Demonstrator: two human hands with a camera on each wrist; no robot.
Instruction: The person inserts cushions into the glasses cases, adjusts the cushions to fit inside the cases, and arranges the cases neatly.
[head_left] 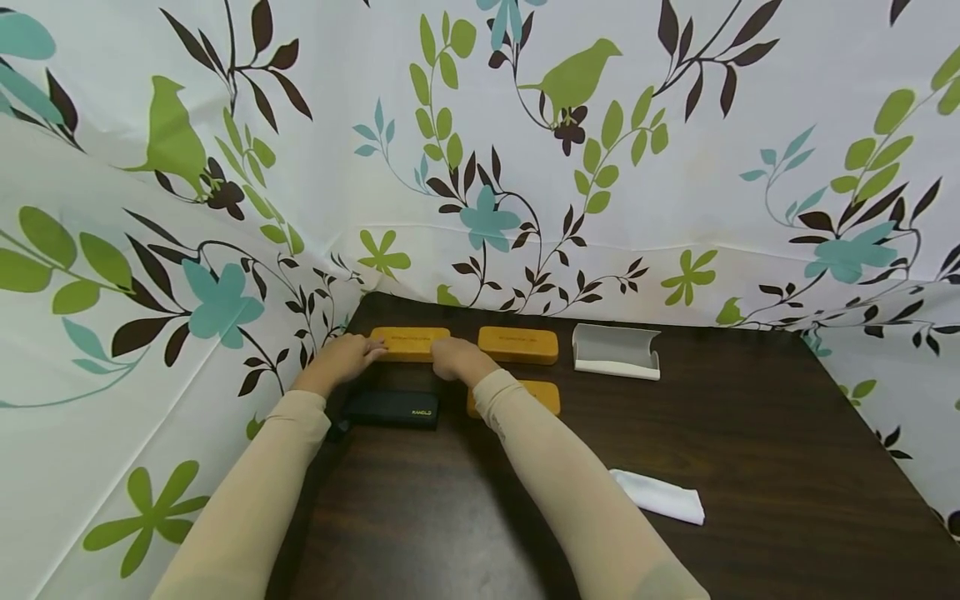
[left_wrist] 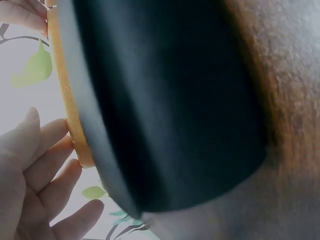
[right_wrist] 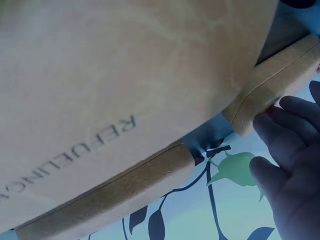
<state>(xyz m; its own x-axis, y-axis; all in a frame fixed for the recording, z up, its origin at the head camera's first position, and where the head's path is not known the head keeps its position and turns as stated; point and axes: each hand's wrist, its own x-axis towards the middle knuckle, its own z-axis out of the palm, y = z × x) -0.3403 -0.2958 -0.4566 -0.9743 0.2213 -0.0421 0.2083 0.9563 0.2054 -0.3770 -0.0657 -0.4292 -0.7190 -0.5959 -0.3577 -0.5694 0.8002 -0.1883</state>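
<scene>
An orange glasses case point(head_left: 410, 343) lies at the back left of the dark table, between my two hands. At its left end is my left hand point(head_left: 347, 360), with the fingertips right at the orange edge in the left wrist view. My right hand point(head_left: 459, 360) is at the other end. In the right wrist view, its fingertips touch the case's end while the thumb stands apart. Just in front lies a black case point(head_left: 393, 408) with yellow lettering, which fills much of the left wrist view.
To the right lie a second orange case point(head_left: 517, 344) and a third one point(head_left: 542, 396), partly hidden by my right forearm. Farther right is a pale open-sided case point(head_left: 615, 350). A folded white cloth point(head_left: 662, 497) lies nearer me. Patterned curtain point(head_left: 315, 167) borders the table.
</scene>
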